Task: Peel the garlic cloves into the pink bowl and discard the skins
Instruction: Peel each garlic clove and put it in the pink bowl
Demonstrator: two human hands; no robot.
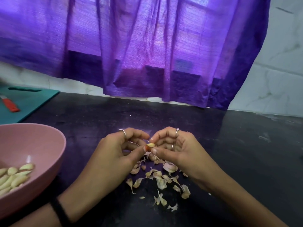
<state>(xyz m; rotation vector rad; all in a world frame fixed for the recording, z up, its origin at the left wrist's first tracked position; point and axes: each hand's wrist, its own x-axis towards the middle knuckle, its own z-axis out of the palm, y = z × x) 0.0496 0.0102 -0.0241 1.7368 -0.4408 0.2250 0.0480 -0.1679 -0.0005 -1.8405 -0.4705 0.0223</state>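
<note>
While both the left hand and right hand pinched one garlic clove right of the pink bowl, many peeled cloves lay inside; loose skins, right of the bowl, remained undiscarded.

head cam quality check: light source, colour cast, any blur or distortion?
Head view: backlit through the purple curtain, which throws a violet cast on the dark counter. The wide lens bends the counter's back edge. The far left edge is smeared near the teal cutting board. The left hand, right hand, garlic clove and skins are fairly sharp; the pink bowl is cropped.
</note>
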